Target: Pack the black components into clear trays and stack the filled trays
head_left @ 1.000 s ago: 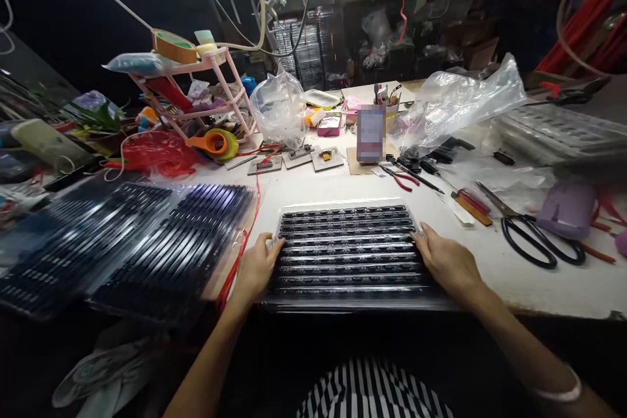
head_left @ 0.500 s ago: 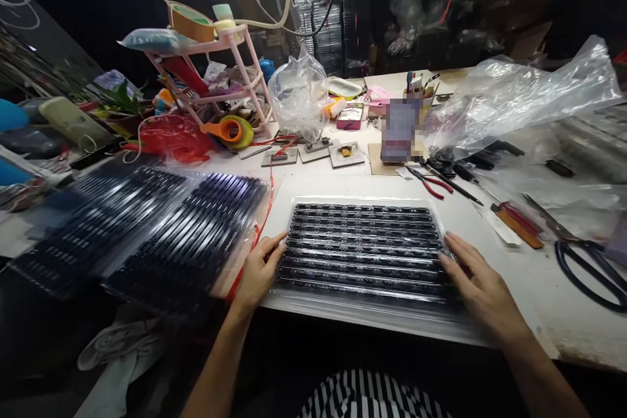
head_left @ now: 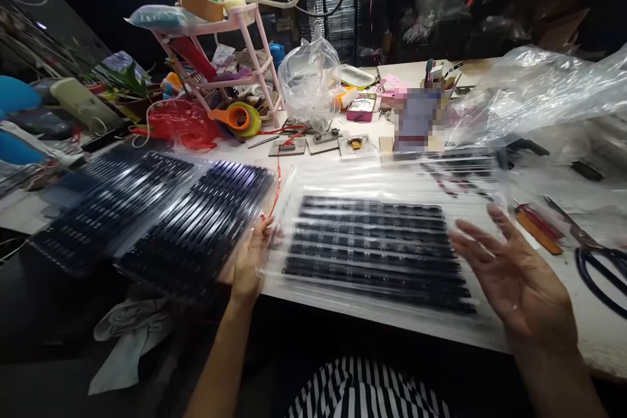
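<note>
A clear ridged plastic tray [head_left: 343, 176], smeared by motion, is over a set of black strips [head_left: 372, 245] laid in rows at the table's front edge. My left hand [head_left: 249, 264] is closed at the tray's left edge, its fingertips partly hidden by the plastic. Right of the strips, my right hand [head_left: 514, 268] is turned palm inward with fingers spread and holds nothing. Its fingertips are close to the tray's right side; whether they touch it I cannot tell.
Two more filled trays of black strips [head_left: 196, 228] lie at the left, overhanging the table edge. A pink rack [head_left: 255, 46] with tape rolls stands behind. Large scissors [head_left: 602, 281], an orange-handled tool [head_left: 539, 228] and plastic sheeting [head_left: 533, 98] are at the right.
My right hand has let go of the tray's right edge, moved right and opened. A clear ridged tray now shows blurred above the black strips, reaching farther back over the pliers.
</note>
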The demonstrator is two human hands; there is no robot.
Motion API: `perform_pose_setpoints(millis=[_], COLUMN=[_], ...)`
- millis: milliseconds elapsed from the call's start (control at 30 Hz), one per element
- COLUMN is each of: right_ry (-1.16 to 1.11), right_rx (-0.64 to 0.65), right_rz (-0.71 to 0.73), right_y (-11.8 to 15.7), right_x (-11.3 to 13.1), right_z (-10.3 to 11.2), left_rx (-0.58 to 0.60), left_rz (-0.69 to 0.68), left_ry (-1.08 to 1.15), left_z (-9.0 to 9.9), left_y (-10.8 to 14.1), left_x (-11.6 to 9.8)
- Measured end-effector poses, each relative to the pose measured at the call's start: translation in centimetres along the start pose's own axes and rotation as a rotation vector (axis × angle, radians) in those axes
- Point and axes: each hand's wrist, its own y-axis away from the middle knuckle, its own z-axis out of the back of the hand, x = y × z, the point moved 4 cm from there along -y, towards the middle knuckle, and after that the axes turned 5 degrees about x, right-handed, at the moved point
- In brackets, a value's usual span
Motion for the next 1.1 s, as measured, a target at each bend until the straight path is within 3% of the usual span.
perform_pose_setpoints(millis=[67, 267, 533, 767, 933, 1033, 1100], right_ry=[0.018, 0.053, -0.041, 0.015, -0.198, -0.334, -0.391], right_rx=[-0.092, -0.316, -0.389, -0.210, -0.303, -0.339, -0.352], right_rz=[0.018, -0.268, -0.241, -0.096, -0.131, -0.195, -0.217], right_y=[-0.5, -0.2, -0.1, -0.5, -0.3, -0.2, -0.2], right_x=[-0.7, -2.6, -3.5, -4.2, -4.4, -4.2, -4.1], right_z=[2.1, 6.9, 7.8, 8.9, 8.4, 7.7, 7.4], left_rx=[0.002, 0.093, 0.105, 0.078, 0.079, 0.021, 0.110], left_rz=[0.012, 0.024, 0.065, 0.058, 0.059, -0.106, -0.340], left_ry=[0.019, -0.151, -0.258, -0.345, -0.422, -0.659, -0.774], left_z=[0.0, -0.7, -1.7, -2.0, -1.6, -2.8, -5.7], left_y=[0.4, 1.3, 0.4, -0.4, -0.5, -1.4, -2.3], left_x=[0.1, -0.5, -1.4, -0.3, -0.5, -3.4, -6.0])
